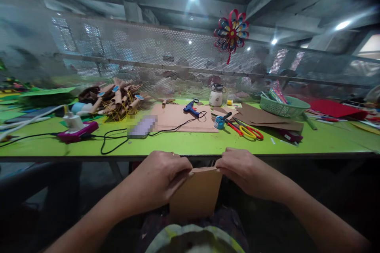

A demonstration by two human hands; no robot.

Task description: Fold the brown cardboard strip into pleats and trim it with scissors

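Observation:
Between my hands hangs a brown sheet of cardboard [194, 197], upright in front of the table edge and above my lap. My left hand [164, 172] pinches its upper left corner, thumb below and fingers over the top. At the upper right corner my right hand [242, 168] grips the same sheet. Its top edge looks folded or layered. On the table beyond lie flat pinkish-brown sheets [178, 120] with a blue glue gun [192, 109] on them. A small blue jar [219, 122] stands at their right edge.
Scissors [249, 131] with yellow and red handles lie right of the jar. Further right are dark brown sheets [264, 116] and a green basket [285, 106]. At left are a purple power strip [77, 132], cables and bundled brown paper rolls [118, 101]. A white jug [216, 95] stands behind.

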